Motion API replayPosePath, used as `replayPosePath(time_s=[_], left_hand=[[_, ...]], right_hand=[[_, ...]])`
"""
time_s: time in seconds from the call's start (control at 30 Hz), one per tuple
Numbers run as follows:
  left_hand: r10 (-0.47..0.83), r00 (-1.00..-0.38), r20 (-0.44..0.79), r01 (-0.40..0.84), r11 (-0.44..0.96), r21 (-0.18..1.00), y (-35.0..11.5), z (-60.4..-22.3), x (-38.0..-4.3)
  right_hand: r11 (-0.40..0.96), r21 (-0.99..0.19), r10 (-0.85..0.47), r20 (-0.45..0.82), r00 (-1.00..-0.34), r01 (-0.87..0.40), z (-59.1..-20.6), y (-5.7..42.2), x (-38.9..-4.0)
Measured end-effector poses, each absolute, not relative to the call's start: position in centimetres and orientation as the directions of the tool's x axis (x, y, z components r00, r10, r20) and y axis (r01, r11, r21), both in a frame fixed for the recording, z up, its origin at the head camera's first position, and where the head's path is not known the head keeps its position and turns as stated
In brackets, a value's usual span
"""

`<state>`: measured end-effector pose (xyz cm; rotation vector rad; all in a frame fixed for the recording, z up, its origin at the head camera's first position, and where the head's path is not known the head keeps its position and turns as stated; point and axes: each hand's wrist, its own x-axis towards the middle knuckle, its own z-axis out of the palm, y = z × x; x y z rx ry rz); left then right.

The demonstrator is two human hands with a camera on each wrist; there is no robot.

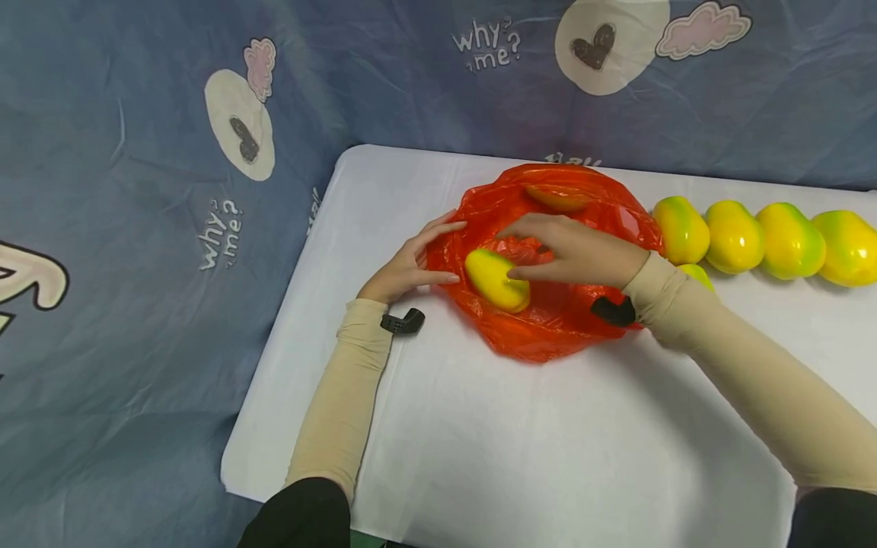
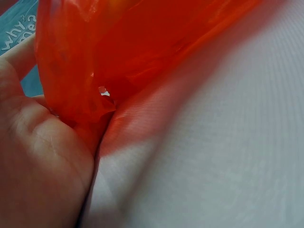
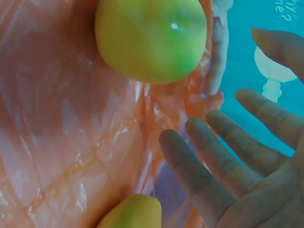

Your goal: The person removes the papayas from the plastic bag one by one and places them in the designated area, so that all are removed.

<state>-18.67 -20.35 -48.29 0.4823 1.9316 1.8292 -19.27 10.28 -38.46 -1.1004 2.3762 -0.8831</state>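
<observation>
A red plastic bag [image 1: 541, 335] lies spread on the table, its mouth facing up. One yellow-green mango [image 1: 488, 275] rests on the near left part of the bag; another mango [image 1: 555, 199] shows at its far side, partly behind red film. My left hand [image 1: 414, 262] touches the bag's left edge, thumb and fingers apart; in the left wrist view its palm [image 2: 42, 156] lies beside the red film. Over the bag hovers my right hand [image 1: 565, 250], nothing in it. Its fingers [image 3: 228, 175] are spread and apart from the nearer mango [image 3: 152, 40] in the right wrist view.
Several mangoes [image 1: 735, 237] stand in a row right of the bag on the white table [image 1: 514, 449]. One more mango [image 1: 697, 275] peeks out behind the right sleeve. A blue printed cloth [image 1: 411, 84] hangs behind and left of the table.
</observation>
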Motion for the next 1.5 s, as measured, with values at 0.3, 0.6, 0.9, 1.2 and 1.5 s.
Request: replayPosePath(time_s=[0.3, 0.6, 0.9, 1.2, 1.5], left_hand=[[0.537, -0.841, -0.071, -0.044, 0.064, 0.997, -20.3, -48.2, -18.7], [0.539, -0.839, -0.077, -0.055, 0.057, 0.997, -20.3, -48.0, -18.6], [0.543, -0.837, -0.069, -0.048, 0.052, 0.997, -20.3, -48.0, -18.6], [0.535, -0.842, -0.070, -0.024, 0.091, 0.996, -20.3, -48.2, -18.7], [0.533, -0.843, -0.075, -0.036, 0.084, 0.996, -20.3, -48.0, -18.6]], right_hand=[[0.529, -0.670, -0.788, -0.159, -0.594, -0.522, -39.2, 8.6, -19.3], [0.560, -0.638, -0.790, -0.221, -0.572, -0.528, -40.0, 7.5, -19.1], [0.568, -0.641, -0.785, -0.235, -0.573, -0.517, -40.5, 7.0, -19.2], [0.558, -0.674, -0.799, -0.279, -0.532, -0.485, -40.9, 6.7, -18.9], [0.548, -0.685, -0.802, -0.264, -0.536, -0.481, -41.2, 6.7, -18.8]])
